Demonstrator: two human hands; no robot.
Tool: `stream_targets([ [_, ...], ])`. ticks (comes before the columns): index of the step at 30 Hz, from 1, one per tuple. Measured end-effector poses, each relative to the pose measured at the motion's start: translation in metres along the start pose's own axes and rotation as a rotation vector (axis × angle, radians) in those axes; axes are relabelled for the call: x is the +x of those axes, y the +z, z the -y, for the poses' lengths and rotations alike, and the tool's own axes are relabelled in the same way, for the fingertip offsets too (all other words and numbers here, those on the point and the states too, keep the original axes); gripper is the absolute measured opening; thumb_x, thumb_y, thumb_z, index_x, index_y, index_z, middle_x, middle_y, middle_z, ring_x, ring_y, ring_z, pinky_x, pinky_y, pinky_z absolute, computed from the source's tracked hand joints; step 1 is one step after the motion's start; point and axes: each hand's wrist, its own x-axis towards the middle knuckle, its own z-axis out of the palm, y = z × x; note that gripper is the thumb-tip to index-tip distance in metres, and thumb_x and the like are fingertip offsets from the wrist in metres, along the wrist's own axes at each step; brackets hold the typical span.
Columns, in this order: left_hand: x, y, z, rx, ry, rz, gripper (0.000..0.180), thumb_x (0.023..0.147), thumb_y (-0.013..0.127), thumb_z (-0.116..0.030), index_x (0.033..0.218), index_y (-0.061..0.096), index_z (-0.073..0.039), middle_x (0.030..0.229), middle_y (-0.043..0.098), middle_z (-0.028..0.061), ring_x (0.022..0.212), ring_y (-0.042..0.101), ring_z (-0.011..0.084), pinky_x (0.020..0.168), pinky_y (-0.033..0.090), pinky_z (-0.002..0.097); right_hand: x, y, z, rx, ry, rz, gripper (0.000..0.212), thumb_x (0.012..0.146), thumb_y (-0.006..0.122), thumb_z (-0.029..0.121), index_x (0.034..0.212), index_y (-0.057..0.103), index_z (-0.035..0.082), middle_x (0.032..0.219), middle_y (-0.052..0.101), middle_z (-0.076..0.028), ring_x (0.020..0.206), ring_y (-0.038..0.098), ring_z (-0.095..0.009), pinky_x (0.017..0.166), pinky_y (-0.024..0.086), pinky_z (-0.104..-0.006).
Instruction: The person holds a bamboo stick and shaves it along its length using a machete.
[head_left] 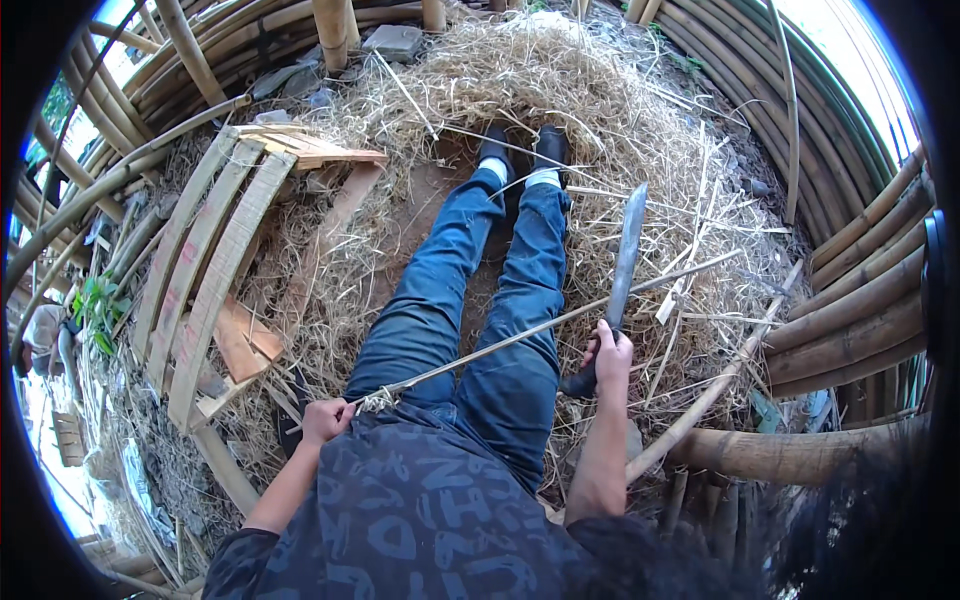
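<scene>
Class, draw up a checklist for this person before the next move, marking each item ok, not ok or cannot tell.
1. Left hand gripping the long, thin, pale bamboo strip: ok.
2. Right hand closed around the handle of the long grey metal knife: ok.
3. Left hand well away from the blade: ok.
4. Strip not passing over the blue denim trousers: not ok; it crosses both legs.
5. Blade touching the strip: cannot tell.

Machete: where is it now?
Head view, right of centre: the machete is in the right hand, blade pointing up the picture over the straw, visually crossing the thin strip.
</scene>
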Motion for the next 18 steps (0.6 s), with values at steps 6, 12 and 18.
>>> stream_targets([
  [6, -0.005, 0.001, 0.001, -0.011, -0.045, -0.006, 0.038, 0.088, 0.055, -0.038, 0.065, 0.062, -0.008, 0.055, 0.055, 0.0114, 0.052, 0.059, 0.0306, 0.050, 0.045, 0.0393, -0.013, 0.025, -0.026, -0.059, -0.033, 0.200, 0.013, 0.075, 0.068, 0.005, 0.071, 0.056, 0.002, 0.056, 0.056, -0.004, 0.043, 0.054, -0.012, 0.041, 0.044, -0.0255],
  [12, -0.004, 0.000, -0.005, -0.018, -0.067, -0.014, 0.037, 0.090, 0.054, -0.035, 0.067, 0.062, -0.008, 0.055, 0.055, 0.0133, 0.053, 0.058, 0.0323, 0.050, 0.045, 0.0393, -0.036, 0.046, -0.023, -0.244, 0.045, 0.467, 0.014, 0.074, 0.070, 0.003, 0.076, 0.057, 0.002, 0.057, 0.055, -0.003, 0.044, 0.053, -0.011, 0.042, 0.044, -0.0259],
  [18, -0.004, -0.003, -0.006, -0.067, -0.074, -0.003, 0.037, 0.089, 0.054, -0.037, 0.069, 0.064, -0.008, 0.058, 0.057, 0.0132, 0.055, 0.060, 0.0320, 0.051, 0.046, 0.0393, -0.016, 0.018, 0.006, -0.226, 0.033, 0.420, 0.013, 0.076, 0.070, 0.004, 0.081, 0.059, 0.001, 0.058, 0.055, -0.002, 0.043, 0.051, -0.010, 0.040, 0.044, -0.0240],
])
